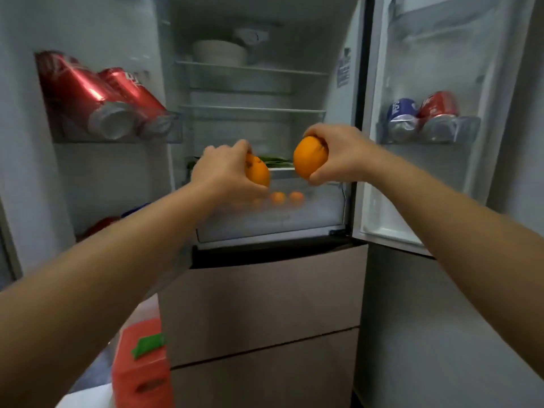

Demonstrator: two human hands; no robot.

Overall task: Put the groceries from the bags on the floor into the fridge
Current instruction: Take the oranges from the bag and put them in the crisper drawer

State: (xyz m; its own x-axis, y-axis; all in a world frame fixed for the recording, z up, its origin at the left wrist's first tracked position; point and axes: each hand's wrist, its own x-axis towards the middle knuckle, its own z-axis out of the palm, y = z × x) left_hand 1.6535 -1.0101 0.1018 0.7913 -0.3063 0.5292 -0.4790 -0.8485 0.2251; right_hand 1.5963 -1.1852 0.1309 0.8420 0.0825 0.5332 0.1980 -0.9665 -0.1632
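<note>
your left hand (pixel 223 169) is wrapped around an orange (pixel 259 173), fingers curled over its top and thumb under it, so the fruit sits at the right side of your grip. your right hand (pixel 338 156) is closed on a second orange (pixel 309 156), which sticks out from the left side of that grip, with the fingers over the top and the thumb below. the two oranges are near each other but apart, both held in front of the open fridge (pixel 253 92), just above the front edge of its clear bottom drawer (pixel 273 219). more small oranges (pixel 287 198) lie inside that drawer, below your hands. green leaves (pixel 276 161) rest on the shelf right behind the held fruit. red cans (pixel 97 95) lie tilted in the left door's bin, and a blue can (pixel 401 119) and a red can (pixel 438 116) sit in the right door's bin. a red bag (pixel 141 363) stands on the floor at the fridge's lower left corner.
</note>
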